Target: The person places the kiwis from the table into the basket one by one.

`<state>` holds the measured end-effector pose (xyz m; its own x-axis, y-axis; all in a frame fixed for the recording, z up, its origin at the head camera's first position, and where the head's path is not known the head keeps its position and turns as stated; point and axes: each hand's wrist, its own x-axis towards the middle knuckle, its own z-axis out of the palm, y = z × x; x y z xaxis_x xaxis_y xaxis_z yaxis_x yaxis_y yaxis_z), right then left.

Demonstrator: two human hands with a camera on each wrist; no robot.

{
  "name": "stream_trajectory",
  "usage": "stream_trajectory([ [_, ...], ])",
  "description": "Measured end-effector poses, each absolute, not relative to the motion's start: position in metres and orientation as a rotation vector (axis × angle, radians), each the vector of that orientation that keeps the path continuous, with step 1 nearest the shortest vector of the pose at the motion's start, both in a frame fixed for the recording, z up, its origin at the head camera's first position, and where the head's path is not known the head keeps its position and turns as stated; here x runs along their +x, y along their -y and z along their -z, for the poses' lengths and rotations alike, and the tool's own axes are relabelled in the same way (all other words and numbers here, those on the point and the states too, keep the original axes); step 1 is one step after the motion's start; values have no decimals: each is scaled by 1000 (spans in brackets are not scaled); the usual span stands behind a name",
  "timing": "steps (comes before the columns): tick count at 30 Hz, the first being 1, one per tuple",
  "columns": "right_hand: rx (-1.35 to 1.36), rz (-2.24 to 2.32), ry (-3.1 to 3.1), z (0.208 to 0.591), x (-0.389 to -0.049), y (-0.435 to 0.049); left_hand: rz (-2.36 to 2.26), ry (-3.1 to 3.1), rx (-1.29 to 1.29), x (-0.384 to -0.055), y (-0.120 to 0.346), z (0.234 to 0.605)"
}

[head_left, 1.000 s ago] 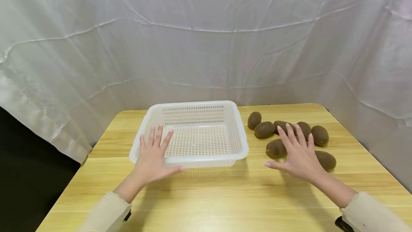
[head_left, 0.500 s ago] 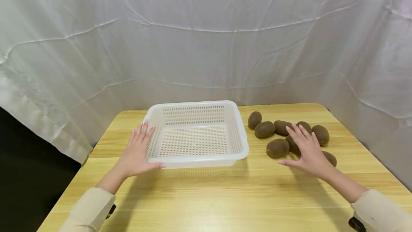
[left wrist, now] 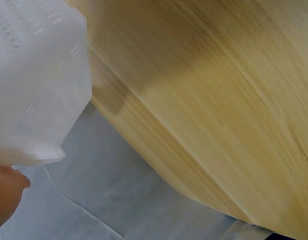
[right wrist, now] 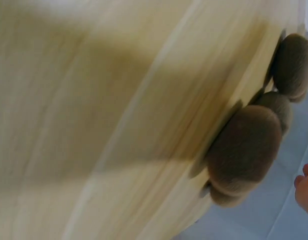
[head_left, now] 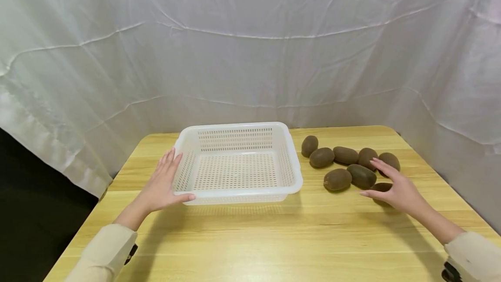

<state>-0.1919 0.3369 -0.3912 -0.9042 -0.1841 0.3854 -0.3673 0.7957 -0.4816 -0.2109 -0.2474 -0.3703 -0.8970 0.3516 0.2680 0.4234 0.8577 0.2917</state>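
A white perforated plastic basket (head_left: pixel 242 192) stands on the wooden table, with nothing inside. At its left side is my left hand (head_left: pixel 158 189), fingers fairly straight and thumb spread along the near left corner. Whether it touches the rim I cannot tell. In the left wrist view the basket wall (left wrist: pixel 39 100) fills the upper left. Several brown kiwifruit (head_left: pixel 337 180) lie in a loose group to the right of the basket. Over the nearest right kiwifruit (head_left: pixel 382 189) hovers my right hand (head_left: pixel 405 193), thumb and fingers apart, partly covering it. Kiwifruit (right wrist: pixel 246 150) also show in the right wrist view.
The wooden table (head_left: pixel 274 238) has rounded far corners. A pale curtain (head_left: pixel 250 64) hangs behind and along the sides. Dark cloth or space (head_left: pixel 35 216) lies beyond the left edge. Bare wood shows in front of the basket and kiwifruit.
My left hand has moved left from over the basket to its left side. My right hand has drawn right, uncovering more kiwifruit. Basket and kiwifruit have stayed in place.
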Motion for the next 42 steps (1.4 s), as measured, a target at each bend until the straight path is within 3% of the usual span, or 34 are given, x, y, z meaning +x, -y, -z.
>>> stream_trajectory([
  [20, 185, -785, 2931, 409, -178, -398, 461, 2940, -598, -213, 246, 369],
  [42, 262, -877, 2924, 424, -176, -415, 342, 2986, -615, -213, 244, 367],
])
